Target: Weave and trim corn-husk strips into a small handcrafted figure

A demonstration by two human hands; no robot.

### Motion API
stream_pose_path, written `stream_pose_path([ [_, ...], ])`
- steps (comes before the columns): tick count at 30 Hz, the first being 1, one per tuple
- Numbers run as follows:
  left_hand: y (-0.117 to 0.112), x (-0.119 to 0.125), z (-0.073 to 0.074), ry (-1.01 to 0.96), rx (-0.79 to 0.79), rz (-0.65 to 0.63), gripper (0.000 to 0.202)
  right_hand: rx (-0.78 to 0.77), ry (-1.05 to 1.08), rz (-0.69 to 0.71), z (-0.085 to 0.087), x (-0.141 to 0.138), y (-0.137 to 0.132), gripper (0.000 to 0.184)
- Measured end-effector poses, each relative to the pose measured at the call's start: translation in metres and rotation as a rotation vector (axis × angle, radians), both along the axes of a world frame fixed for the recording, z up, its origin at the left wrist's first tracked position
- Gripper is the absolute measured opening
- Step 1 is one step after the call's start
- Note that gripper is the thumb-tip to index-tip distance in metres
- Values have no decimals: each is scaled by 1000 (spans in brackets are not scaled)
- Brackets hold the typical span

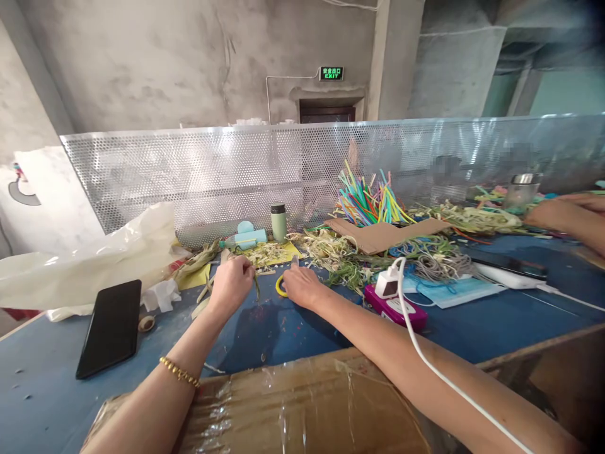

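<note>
My left hand (231, 285) is closed in a pinch on a thin green strip (256, 285) that hangs down over the blue table (265, 328). My right hand (302, 285) rests on the table just to its right, fingers curled on yellow-handled scissors (281, 287), whose yellow loop shows beside the thumb. A heap of pale and green straw strips (340, 255) lies right behind both hands. A gold bracelet sits on my left wrist.
A black phone (111, 328) and crumpled plastic sheet (94, 258) lie left. A green flask (278, 222), teal bottle (243, 239), coloured sticks (368, 202), cardboard (387, 234), pink power bank (394, 309) with white cable, and perforated metal screen (212, 176) stand behind. Another person's hand (567, 217) is far right. A taped carton (293, 410) is nearest.
</note>
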State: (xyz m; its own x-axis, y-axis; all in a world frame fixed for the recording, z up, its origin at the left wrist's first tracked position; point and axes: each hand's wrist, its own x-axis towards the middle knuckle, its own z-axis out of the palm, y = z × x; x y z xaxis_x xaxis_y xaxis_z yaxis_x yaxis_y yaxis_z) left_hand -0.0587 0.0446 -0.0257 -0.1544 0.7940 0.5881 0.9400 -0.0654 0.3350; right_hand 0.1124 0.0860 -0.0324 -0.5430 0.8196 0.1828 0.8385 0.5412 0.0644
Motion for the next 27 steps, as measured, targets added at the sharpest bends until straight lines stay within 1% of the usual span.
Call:
stream_pose_path([
  [4, 1, -3, -1, 67, 16, 2, 17, -46, -17, -95, 5, -1, 14, 31],
  [8, -2, -3, 3, 52, 133, -9, 16, -111, -41, -168, 13, 8, 18, 38],
  [11, -5, -1, 7, -1, 264, -2, 17, -126, -26, -164, 20, 21, 11, 40],
  [14, -7, 0, 9, -31, 304, -15, 16, -156, 17, -122, 25, 28, 4, 33],
  [18, -3, -4, 8, -94, 241, -58, 15, -237, 83, -121, 25, 27, 5, 25],
  [21, 2, -9, 5, -192, 125, -107, 15, -216, 132, -111, 22, 32, 3, 26],
  [24, 6, -11, 1, -221, -26, -146, 16, -144, 158, -20, 20, 47, -9, 30],
  [25, 7, -12, 0, -214, -65, -153, 17, -138, 162, 18, 21, 54, -14, 31],
  [27, 8, -11, -4, -200, -121, -159, 17, -166, 181, 50, 22, 67, -25, 34],
])
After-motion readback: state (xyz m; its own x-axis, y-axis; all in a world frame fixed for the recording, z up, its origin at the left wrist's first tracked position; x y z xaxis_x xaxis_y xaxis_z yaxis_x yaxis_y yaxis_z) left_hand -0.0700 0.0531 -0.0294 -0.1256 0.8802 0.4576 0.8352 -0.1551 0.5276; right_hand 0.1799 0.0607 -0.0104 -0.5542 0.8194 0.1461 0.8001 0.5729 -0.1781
